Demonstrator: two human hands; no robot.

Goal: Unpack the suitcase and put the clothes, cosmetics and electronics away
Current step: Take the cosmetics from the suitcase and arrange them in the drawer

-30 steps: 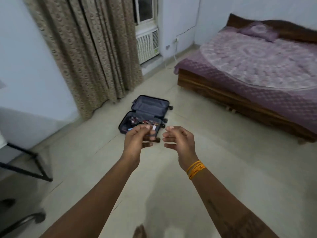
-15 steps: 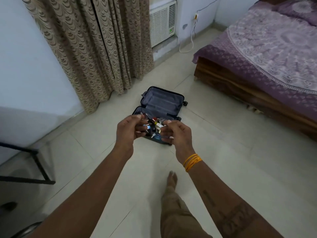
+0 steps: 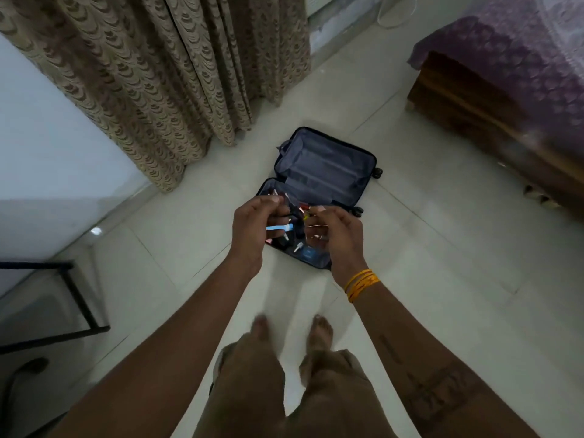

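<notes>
A small dark suitcase [image 3: 322, 165] lies open on the tiled floor, its grey-lined lid half empty. The near half holds several small cosmetics and gadgets [image 3: 300, 246], among them a light-blue stick and a blue packet. My left hand [image 3: 249, 229] and my right hand [image 3: 343, 237] hover side by side over that near half. Their fingers are loosely curled and I see nothing in either one. Both hands cover part of the contents. An orange thread band sits on my right wrist.
A patterned beige curtain [image 3: 158, 74] hangs at the back left. A wooden bed [image 3: 467, 99] with a purple cover stands at the right. A black metal frame [image 3: 79, 298] stands at the left. My bare feet [image 3: 319, 330] are just in front of the suitcase.
I have walked up to the suitcase and tilted my view down. It has gone from a few steps away to right under my hands, which stayed held out in front.
</notes>
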